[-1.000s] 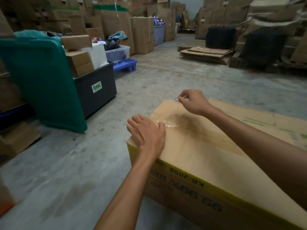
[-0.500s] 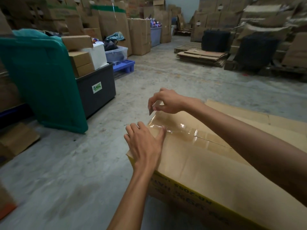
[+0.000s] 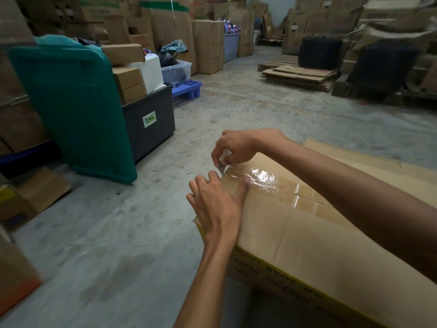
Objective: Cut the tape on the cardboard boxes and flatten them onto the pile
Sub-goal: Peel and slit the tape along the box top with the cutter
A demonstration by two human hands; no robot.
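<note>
While right hand [image 3: 233,147] pinches blurred blade [image 3: 222,165] | tape [image 3: 264,179] glares

There is a single view, from a wide-angle camera on the person's head, facing forward and tilted down. It sits close over the near end of a cardboard box [image 3: 295,233], with both forearms reaching in from the bottom edge. Beyond lies a long stretch of concrete floor [image 3: 236,110] running to stacked cartons at the far wall. The edges bend and blur, perhaps from lens distortion. No second view overlaps it.
</note>
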